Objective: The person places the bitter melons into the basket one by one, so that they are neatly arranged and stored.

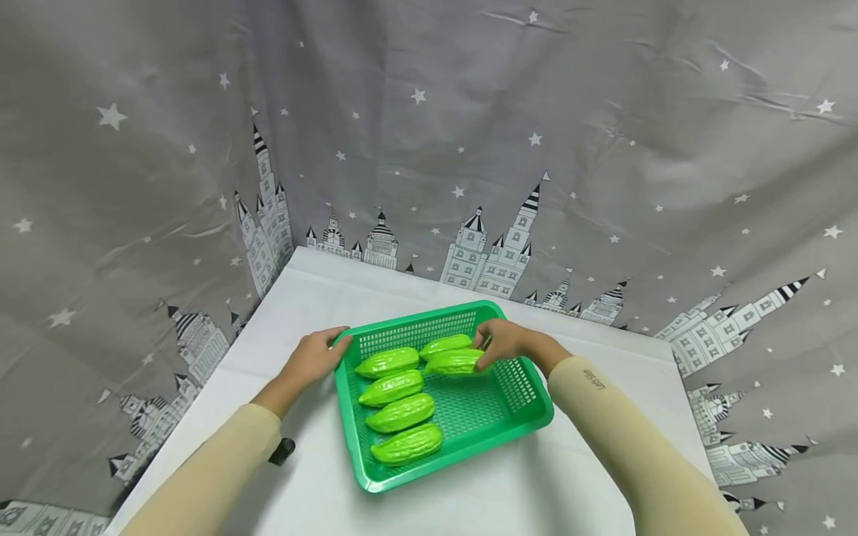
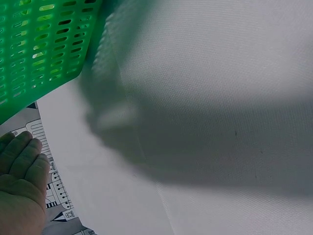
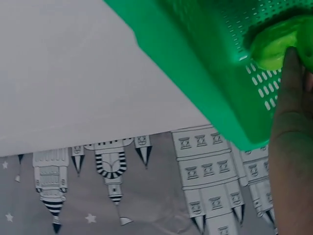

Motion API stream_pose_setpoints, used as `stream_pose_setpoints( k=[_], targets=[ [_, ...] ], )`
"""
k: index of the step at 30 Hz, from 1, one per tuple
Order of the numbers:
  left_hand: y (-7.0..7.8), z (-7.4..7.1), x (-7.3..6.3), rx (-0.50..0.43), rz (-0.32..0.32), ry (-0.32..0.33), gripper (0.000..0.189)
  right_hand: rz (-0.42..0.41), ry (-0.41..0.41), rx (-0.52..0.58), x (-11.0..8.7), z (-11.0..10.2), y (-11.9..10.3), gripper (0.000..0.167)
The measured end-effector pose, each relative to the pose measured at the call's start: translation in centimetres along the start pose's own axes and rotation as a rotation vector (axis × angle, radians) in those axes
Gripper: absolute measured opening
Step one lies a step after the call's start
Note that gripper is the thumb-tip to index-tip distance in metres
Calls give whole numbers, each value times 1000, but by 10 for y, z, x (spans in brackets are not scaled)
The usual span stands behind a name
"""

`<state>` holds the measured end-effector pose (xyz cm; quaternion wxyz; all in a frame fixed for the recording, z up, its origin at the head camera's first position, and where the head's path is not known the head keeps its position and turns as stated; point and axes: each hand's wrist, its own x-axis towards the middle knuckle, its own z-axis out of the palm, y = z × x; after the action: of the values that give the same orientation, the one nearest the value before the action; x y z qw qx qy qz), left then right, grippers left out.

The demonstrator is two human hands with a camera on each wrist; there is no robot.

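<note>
A green plastic basket (image 1: 462, 443) holds several glossy, bumpy light-green bitter melons. A column of them, including one bitter melon (image 1: 407, 444) at the near end, lies along the left side. My right hand (image 1: 503, 341) pinches the right end of another bitter melon (image 1: 450, 362), beside a bitter melon (image 1: 445, 345) close to the far wall. In the right wrist view, fingers partly hide the held melon. My left hand (image 1: 320, 353) touches the basket's far-left corner. Its fingers look nearly straight in the left wrist view, outside the basket wall (image 2: 39, 54); the thumb is not visible there.
The basket stands on a white-covered table (image 1: 315, 283). A grey curtain (image 1: 415, 149) with stars and castles hangs behind and around it. A small black object (image 1: 282, 451) shows beside the left forearm.
</note>
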<state>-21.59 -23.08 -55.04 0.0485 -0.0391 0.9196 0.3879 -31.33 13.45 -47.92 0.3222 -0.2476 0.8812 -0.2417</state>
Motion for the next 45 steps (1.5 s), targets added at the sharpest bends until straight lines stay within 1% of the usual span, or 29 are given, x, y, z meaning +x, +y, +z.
stream_pose_setpoints(
  k=[4, 7, 12, 17, 19, 23, 26, 29, 35, 38, 40, 42, 45],
  targets=[
    [4, 2, -1, -6, 12, -1, 54, 19, -37, -117, 3, 6, 0, 30],
    [6, 3, -1, -10, 23, 1, 54, 19, -38, -165, 5, 11, 2, 30],
    [7, 5, 0, -8, 36, 3, 53, 19, -10, -202, 8, 19, 9, 32],
    [9, 6, 2, -10, 33, 13, 53, -12, 47, -224, 11, 26, 16, 34],
    [10, 6, 3, -10, 32, 15, 53, -42, 72, -277, 13, 30, 17, 34],
    [11, 6, 3, -15, 40, 15, 53, -89, 85, -421, 16, 37, 20, 31],
    [12, 5, 2, -21, 45, 15, 52, -89, 88, -468, 18, 40, 21, 30],
    [12, 4, 1, -22, 42, 12, 53, -88, 99, -457, 20, 42, 22, 31],
    [10, 5, -1, -30, 42, 13, 52, -75, 95, -463, 22, 46, 22, 32],
    [7, 5, -2, -22, 28, 10, 52, -86, 98, -451, 22, 48, 22, 32],
    [5, 5, -3, -19, 13, 4, 53, -96, 103, -423, 21, 48, 21, 34],
    [2, 4, -3, -21, 0, 1, 53, -99, 121, -378, 19, 47, 21, 40],
    [-2, 1, -3, -19, -9, 4, 54, -112, 193, -289, 15, 43, 20, 51]
  ],
)
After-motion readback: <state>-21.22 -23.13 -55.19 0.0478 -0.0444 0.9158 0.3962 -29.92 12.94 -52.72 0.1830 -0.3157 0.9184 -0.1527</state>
